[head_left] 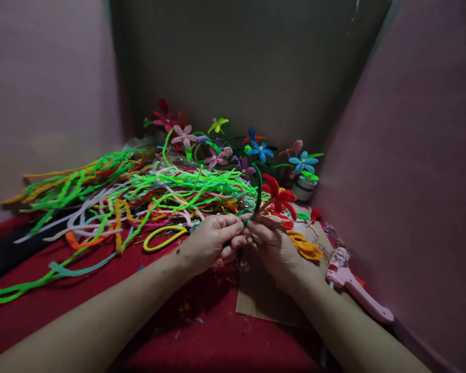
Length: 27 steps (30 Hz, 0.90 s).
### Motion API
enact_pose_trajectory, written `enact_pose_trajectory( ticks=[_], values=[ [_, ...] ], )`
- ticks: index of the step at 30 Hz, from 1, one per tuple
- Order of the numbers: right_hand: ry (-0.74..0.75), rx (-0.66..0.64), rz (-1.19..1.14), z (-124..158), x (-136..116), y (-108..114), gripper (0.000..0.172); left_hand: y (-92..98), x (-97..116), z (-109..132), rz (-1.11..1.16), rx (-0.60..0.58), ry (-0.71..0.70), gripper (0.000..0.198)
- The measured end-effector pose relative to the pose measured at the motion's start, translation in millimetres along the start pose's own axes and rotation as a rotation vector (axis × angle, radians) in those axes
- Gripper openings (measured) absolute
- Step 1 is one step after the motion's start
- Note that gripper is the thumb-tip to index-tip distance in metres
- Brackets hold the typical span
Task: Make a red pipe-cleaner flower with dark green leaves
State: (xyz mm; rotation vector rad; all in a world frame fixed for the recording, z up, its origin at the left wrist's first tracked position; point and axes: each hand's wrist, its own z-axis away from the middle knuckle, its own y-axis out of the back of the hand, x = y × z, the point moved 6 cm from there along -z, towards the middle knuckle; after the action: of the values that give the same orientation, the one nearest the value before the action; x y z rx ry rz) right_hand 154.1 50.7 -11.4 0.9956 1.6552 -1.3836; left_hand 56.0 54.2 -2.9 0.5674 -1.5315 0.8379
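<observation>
My left hand (223,238) and my right hand (270,243) meet in the middle of the view, fingertips pinched close together. Between them is a dark green pipe cleaner (259,189), its upper end standing up in a curve. A red pipe-cleaner flower (280,196) rises just above my right hand, its pinkish stem running down into those fingers. Both sets of fingers are closed; the exact spot where green and stem meet is covered by the fingertips. Just left of my left hand lies a pair of yellow-handled scissors or pliers (165,238), its working end hidden.
A large heap of loose pipe cleaners (190,186) covers the left and middle. Finished flowers (184,135) stand along the back. A pink glue gun (357,287) lies at the right, beside a cardboard sheet (264,295) on red cloth (202,331). Pale walls close both sides.
</observation>
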Motion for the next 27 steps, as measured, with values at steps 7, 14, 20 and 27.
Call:
enact_pose_trajectory(
  ticks=[7,14,20,27],
  values=[
    [0.048,0.087,0.052,4,-1,6,0.012,6.6,16,8,-0.589,0.271,-0.311,0.017],
    [-0.033,0.002,0.042,2,2,5,0.019,3.2,1,-2,-0.049,-0.009,-0.030,0.023],
    [-0.077,0.058,-0.087,2,3,6,0.024,-2.6,-11,-2,0.309,-0.188,0.121,0.019],
    [-0.044,0.135,-0.083,4,0,8,0.018,1.9,5,0,-0.395,0.056,-0.108,0.022]
  ],
)
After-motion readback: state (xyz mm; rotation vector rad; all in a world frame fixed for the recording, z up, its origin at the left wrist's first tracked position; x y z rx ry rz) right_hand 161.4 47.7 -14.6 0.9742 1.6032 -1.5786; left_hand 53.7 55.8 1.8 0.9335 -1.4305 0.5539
